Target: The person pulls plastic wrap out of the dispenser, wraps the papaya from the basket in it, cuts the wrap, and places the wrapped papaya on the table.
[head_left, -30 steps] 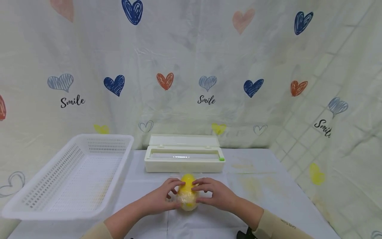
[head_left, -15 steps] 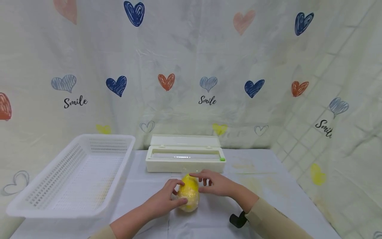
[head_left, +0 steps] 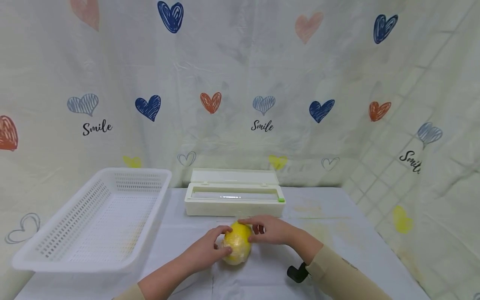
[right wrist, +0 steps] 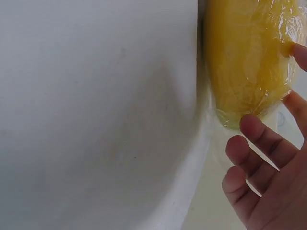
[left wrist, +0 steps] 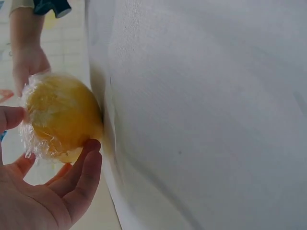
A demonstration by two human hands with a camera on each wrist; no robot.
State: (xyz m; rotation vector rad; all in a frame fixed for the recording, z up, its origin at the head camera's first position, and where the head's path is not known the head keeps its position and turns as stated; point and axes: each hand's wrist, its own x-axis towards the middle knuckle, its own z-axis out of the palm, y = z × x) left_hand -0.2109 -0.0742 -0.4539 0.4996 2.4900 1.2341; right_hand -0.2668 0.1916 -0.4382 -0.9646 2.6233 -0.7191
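Observation:
A yellow oval fruit in cling film lies on the white-covered table, between both hands. My left hand holds its left side, thumb low and fingertips higher up. In the left wrist view, crinkled film bunches on the fruit by the thumb. My right hand holds the far right part, index finger on the top end and thumb on the side. In the right wrist view, film stretches over the fruit, and the other fingers of the right hand spread near its end.
Behind the fruit stands a white cling film dispenser with its lid raised. To the left is a large white plastic basket. A black device shows beneath the right sleeve. A heart-patterned curtain closes off the back.
The fruit has turned from upright in view to a slight tilt and shifted a little right. My right hand has moved from its side to its far end; the left stays at its left side.

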